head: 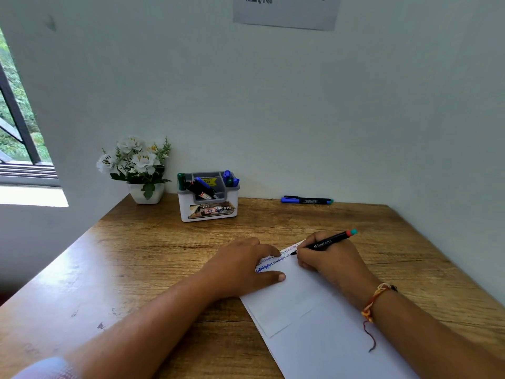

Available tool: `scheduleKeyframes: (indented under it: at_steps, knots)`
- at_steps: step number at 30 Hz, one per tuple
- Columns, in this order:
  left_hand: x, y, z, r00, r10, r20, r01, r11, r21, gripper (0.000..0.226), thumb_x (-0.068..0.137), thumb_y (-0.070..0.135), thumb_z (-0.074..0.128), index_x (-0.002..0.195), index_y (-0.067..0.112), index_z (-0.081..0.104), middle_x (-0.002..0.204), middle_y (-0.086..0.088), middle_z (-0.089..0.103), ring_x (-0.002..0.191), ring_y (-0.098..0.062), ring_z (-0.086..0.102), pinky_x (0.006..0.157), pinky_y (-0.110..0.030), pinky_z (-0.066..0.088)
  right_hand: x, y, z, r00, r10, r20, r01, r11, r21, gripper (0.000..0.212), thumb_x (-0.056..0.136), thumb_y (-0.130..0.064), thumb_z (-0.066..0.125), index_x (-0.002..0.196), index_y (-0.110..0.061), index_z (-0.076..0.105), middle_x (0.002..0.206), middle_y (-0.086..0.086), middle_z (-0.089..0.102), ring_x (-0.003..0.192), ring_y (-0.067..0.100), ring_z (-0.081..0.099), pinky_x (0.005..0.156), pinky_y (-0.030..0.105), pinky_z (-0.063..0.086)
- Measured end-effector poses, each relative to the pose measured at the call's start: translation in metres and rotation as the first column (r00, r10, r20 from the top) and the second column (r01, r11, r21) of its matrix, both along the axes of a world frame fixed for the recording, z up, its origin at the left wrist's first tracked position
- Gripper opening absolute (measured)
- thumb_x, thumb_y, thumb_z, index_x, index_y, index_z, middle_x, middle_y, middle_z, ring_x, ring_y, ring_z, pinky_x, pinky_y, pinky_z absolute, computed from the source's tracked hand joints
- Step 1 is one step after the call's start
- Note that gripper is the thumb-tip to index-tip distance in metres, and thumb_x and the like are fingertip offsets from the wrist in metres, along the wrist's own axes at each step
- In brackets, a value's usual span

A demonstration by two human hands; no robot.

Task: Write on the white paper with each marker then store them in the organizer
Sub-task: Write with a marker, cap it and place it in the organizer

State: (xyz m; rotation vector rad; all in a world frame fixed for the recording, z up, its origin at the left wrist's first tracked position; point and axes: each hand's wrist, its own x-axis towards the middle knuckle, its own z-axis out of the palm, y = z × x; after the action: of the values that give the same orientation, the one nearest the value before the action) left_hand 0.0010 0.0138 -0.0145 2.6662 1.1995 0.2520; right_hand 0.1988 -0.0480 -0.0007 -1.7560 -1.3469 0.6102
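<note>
Marker [325,242] pinched in right fingers [308,253]

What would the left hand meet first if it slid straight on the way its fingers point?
Probably the marker, near its tip, then the right hand gripping it. The left hand lies flat on the paper, fingers pointing right at them.

The table [153,258] was wood-grained with a worn, slightly glossy finish that caught the window light. The white paper [308,318] looked smooth and matt. The organizer [209,207] was smooth plastic, and the black marker [328,241] had a matt plastic barrel.
</note>
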Motion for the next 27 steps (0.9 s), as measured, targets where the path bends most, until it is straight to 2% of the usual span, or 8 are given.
scheduleKeyframes:
  at_steps: [2, 7, 11, 19, 27]
  knots:
    - [0.0004, -0.0006, 0.0003, 1.0, 0.0, -0.004, 0.0, 1.0, -0.001, 0.061, 0.087, 0.072, 0.048, 0.141, 0.045, 0.042, 0.121, 0.008, 0.056, 0.109, -0.013, 0.048, 0.094, -0.035, 0.044, -0.0005, -0.0006, 0.0002, 1.0, -0.002, 0.009, 0.002, 1.0, -0.011, 0.008, 0.075, -0.011, 0.067, 0.072, -0.014, 0.074, 0.067, 0.002, 0.074, 0.06, 0.006, 0.064, 0.054, 0.02, 0.048]
    - [0.0001, -0.001, 0.0012, 1.0, 0.002, 0.004, -0.002, 1.0, -0.005, 0.059, 0.087, 0.071, 0.049, 0.141, 0.046, 0.043, 0.119, 0.007, 0.056, 0.108, -0.014, 0.049, 0.093, -0.035, 0.044, -0.0006, 0.0006, -0.0003, 1.0, -0.014, 0.016, 0.014, 1.0, -0.015, 0.008, 0.075, -0.013, 0.066, 0.072, -0.014, 0.074, 0.07, 0.004, 0.074, 0.066, 0.012, 0.067, 0.057, 0.024, 0.051]
    - [-0.0001, -0.0011, 0.0007, 1.0, 0.002, 0.007, -0.002, 1.0, -0.009, 0.059, 0.087, 0.072, 0.048, 0.14, 0.046, 0.043, 0.119, 0.008, 0.056, 0.109, -0.013, 0.049, 0.095, -0.036, 0.043, -0.0008, -0.0001, -0.0019, 1.0, -0.016, -0.005, 0.016, 1.0, 0.011, 0.007, 0.073, -0.012, 0.07, 0.073, -0.016, 0.075, 0.07, 0.001, 0.074, 0.067, 0.01, 0.066, 0.056, 0.02, 0.049]
    - [0.0, -0.0012, 0.0008, 1.0, -0.002, 0.006, 0.002, 1.0, -0.006, 0.06, 0.087, 0.071, 0.048, 0.141, 0.045, 0.043, 0.12, 0.008, 0.056, 0.107, -0.012, 0.047, 0.093, -0.034, 0.042, 0.0008, -0.0002, 0.0003, 0.999, -0.039, -0.012, 0.039, 0.999, -0.013, 0.008, 0.076, -0.014, 0.069, 0.073, -0.015, 0.075, 0.067, 0.002, 0.074, 0.059, 0.004, 0.063, 0.055, 0.02, 0.047]
    - [-0.0006, 0.0001, -0.0011, 1.0, -0.006, 0.023, 0.006, 1.0, -0.008, 0.059, 0.087, 0.072, 0.048, 0.14, 0.046, 0.043, 0.12, 0.009, 0.056, 0.103, -0.008, 0.044, 0.091, -0.032, 0.042, 0.0005, 0.001, -0.0013, 0.999, -0.042, 0.027, 0.043, 0.999, -0.007, 0.01, 0.077, -0.015, 0.065, 0.072, -0.013, 0.074, 0.066, 0.002, 0.074, 0.058, 0.007, 0.063, 0.054, 0.019, 0.045]
